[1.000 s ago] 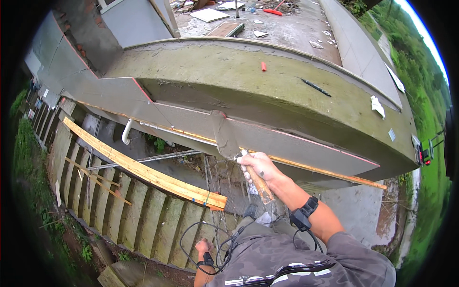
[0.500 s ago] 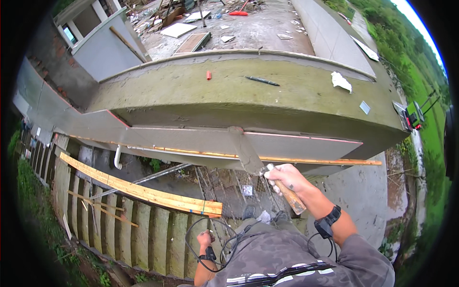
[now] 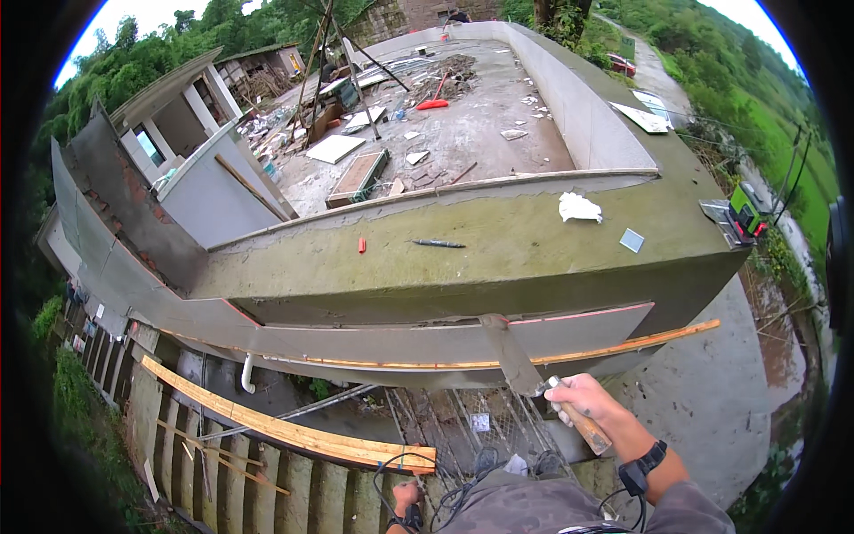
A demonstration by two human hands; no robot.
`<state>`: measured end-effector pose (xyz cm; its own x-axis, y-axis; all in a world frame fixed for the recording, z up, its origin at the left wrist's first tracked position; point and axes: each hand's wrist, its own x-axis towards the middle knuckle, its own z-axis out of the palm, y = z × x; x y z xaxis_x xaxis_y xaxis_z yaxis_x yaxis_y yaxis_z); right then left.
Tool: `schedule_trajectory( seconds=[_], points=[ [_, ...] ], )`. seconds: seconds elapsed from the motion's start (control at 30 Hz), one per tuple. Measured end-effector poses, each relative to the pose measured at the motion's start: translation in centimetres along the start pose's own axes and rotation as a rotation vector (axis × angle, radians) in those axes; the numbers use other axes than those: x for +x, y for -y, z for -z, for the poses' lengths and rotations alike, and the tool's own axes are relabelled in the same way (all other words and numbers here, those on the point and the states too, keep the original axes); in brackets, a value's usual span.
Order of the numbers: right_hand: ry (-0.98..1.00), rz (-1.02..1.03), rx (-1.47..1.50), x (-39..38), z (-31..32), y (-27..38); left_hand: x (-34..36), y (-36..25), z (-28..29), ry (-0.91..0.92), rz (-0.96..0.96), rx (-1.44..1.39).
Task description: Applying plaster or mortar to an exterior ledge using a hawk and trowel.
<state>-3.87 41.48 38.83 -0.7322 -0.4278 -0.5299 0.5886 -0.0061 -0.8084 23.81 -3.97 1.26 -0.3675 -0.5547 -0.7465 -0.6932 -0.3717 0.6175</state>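
My right hand (image 3: 583, 402) is wrapped round the wooden handle of a plastering trowel (image 3: 511, 356). The trowel's long grey blade points up and away, its tip against the upper edge of the light grey wall band (image 3: 409, 343) under the ledge. A wooden batten (image 3: 623, 344) runs along the lower edge of that band, behind the blade. Low in the view, beside a black cable, my left hand (image 3: 406, 495) is curled closed. Whatever its fingers may hold is hidden.
On the greenish cement ledge (image 3: 498, 254) lie a black pen (image 3: 439, 243), a red piece (image 3: 362, 245), a crumpled white cloth or paper (image 3: 579, 207) and a small square plate (image 3: 632, 239). A green device (image 3: 747, 209) stands at its right end. Long planks (image 3: 294, 427) lie at lower left above stepped concrete.
My view has tilted up, so more of the roof and trees shows and my arms sit lower. The trowel tip has shifted a little to the right along the band.
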Motion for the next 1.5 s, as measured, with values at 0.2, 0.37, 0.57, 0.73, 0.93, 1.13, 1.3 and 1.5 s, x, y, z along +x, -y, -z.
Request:
schedule_trajectory(
  seconds=[0.2, 0.37, 0.57, 0.73, 0.93, 1.13, 1.3, 1.5],
  points=[
    [-0.093, -0.006, 0.022, -3.5, 4.6, 0.3, -2.1, -1.2, -2.4, 0.001, 0.0, 0.014],
    [-0.128, 0.07, 0.033, -6.5, 9.5, -1.0, -5.2, -2.4, -4.2, 0.058, -0.04, 0.104],
    [-0.21, 0.058, 0.02, -10.3, 15.7, -0.4, -7.7, -3.2, -6.2, 0.109, -0.042, 0.148],
    [-0.288, 0.064, 0.017, -13.2, 20.2, -0.4, -8.9, -3.6, -7.1, 0.06, -0.034, 0.266],
    [-0.407, 0.133, -0.053, -15.4, 23.4, -2.0, -4.5, -4.1, -6.9, 0.071, -0.196, 0.523],
    [-0.546, 0.211, -0.181, -18.1, 20.7, -4.2, -4.2, -6.3, -8.8, 0.184, -0.203, 0.48],
    [-0.376, 0.231, -0.312, -14.5, 13.3, -4.2, -4.4, -8.1, -11.9, 0.237, -0.315, 0.465],
    [-0.163, 0.354, -0.581, -5.7, 3.2, -2.8, -1.7, -6.8, -11.7, 0.238, -0.416, 0.373]
  ],
)
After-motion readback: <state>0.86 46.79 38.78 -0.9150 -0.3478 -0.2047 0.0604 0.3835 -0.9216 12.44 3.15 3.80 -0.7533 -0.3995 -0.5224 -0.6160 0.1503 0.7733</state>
